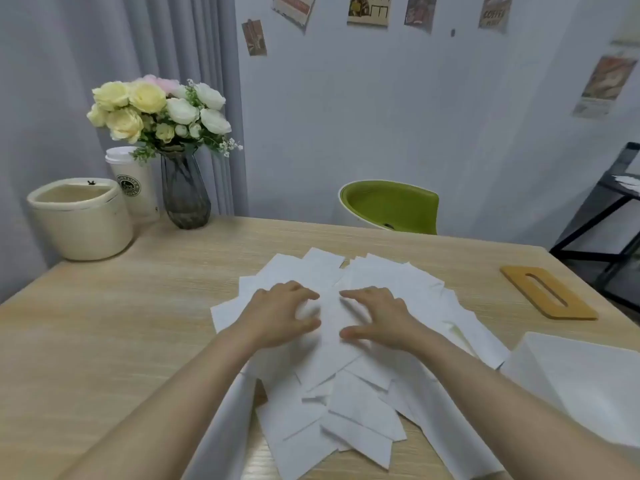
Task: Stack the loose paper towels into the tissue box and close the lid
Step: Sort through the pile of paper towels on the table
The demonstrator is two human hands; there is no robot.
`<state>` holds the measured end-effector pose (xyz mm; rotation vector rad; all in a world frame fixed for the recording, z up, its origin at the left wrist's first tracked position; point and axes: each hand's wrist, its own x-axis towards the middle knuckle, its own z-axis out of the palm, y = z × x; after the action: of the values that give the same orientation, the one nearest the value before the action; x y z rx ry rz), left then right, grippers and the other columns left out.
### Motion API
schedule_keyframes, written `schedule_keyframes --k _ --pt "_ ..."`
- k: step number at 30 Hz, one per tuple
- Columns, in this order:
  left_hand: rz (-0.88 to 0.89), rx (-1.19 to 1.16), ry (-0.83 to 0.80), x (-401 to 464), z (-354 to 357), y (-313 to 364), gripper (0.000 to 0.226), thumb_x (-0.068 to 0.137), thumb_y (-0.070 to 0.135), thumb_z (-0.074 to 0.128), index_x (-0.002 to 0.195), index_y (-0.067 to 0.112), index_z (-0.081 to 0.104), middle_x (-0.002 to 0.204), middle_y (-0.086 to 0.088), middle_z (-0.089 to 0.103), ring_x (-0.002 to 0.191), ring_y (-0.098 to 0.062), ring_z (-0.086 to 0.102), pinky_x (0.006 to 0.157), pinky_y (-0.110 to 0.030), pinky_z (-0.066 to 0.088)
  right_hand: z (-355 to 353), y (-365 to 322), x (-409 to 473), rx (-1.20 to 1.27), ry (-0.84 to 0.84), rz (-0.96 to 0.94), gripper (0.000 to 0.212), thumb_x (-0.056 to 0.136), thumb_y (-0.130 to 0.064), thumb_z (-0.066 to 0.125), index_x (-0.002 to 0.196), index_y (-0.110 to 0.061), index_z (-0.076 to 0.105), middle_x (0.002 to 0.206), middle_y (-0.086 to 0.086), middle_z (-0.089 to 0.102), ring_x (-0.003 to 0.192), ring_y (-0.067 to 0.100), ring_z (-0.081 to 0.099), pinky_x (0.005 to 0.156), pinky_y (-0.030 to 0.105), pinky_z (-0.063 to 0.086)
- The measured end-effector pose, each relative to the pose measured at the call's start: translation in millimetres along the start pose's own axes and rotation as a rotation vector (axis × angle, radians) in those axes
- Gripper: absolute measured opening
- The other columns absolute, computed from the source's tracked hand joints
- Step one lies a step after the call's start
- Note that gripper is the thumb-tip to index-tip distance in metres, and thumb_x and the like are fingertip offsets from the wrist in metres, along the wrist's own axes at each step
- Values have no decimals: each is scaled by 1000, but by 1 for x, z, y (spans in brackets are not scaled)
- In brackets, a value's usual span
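Nearest the camera: two bare forearms enter from the bottom edge and converge toward the table centre. Under and around them lies a loose pile of paper towels (pixel 349 403), white sheets fanned out at all angles and overlapping, spread across the wooden table (pixel 104 341) from the near edge to about mid-table.

Left hand (pixel 277 315) rests palm down on the pile, fingers spread and lightly bent, tips touching the paper; it grips nothing. Right hand (pixel 377 317) is likewise palm down on the pile, just beside the left, fingers spread, thumb out toward the left hand. Whether either hand pinches a sheet under the palm cannot be told from this angle; both read as pressing flat.

Near right: white tissue box (pixel 581 386), top open, touching the right edge of the pile, partly cut by the frame. Beyond it, well apart from the box, the wooden lid (pixel 549 292) with a slot in it lies flat on the table near the right edge.

Far left of the table: cream round container (pixel 79 220), a paper coffee cup (pixel 135 188) behind it, and a grey glass vase (pixel 185 195) of pale yellow and white flowers just beside the cup.

Past the far table edge: green chair (pixel 389 206), a black shelf frame (pixel 609 209) at right, grey curtain and a wall with small posters.
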<state>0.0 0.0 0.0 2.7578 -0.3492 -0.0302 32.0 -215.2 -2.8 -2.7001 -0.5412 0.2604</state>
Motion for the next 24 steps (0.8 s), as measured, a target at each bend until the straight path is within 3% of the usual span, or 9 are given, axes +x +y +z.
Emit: schedule_keyframes --k 3,11,15,17,19,22,24 --pt "-20 -7 -50 4 6 1 54 92 52 54 142 36 42 146 11 40 135 -13 36 105 -36 28 7 0 -2 27 -3 4 72 81 -50 68 144 -39 33 142 -4 40 137 15 22 98 29 15" --pt "-27 -74 -52 6 22 4 56 91 51 57 142 38 40 144 11 42 134 -11 37 105 -35 27 22 3 -5 94 203 -53 55 82 -33 69 133 -34 50 128 -12 46 127 7 27 82 20 13" --pt "-50 -147 -26 6 23 3 58 90 46 60 144 38 38 145 11 42 135 -11 37 107 -35 28 29 1 -5 294 311 -74 38 81 -14 67 115 -31 63 109 -12 56 104 1 44 88 21 26" --pt "-67 -218 -3 4 23 4 58 91 43 60 144 37 38 145 11 43 135 -11 37 109 -36 29 28 -2 -8 482 306 -61 36 81 -1 61 105 -27 68 105 -9 62 91 -8 50 82 9 34" --pt "-78 -267 13 3 22 8 59 91 42 62 144 38 38 142 11 46 133 -10 40 109 -37 30 21 -5 -11 611 285 -36 38 81 7 56 98 -24 70 103 -10 67 89 -8 55 76 5 38" --pt "-102 -330 51 3 17 15 62 87 42 67 143 36 40 135 11 52 124 -7 48 108 -37 34 5 -3 -15 679 254 -51 40 82 11 52 98 -20 71 104 -9 70 97 6 61 81 10 44" --pt "-134 -434 65 3 13 22 66 84 42 72 142 34 43 129 11 56 118 -8 53 107 -37 37 -7 0 -20 724 211 -94 40 84 14 50 100 -17 71 105 -6 70 95 5 62 81 13 45"
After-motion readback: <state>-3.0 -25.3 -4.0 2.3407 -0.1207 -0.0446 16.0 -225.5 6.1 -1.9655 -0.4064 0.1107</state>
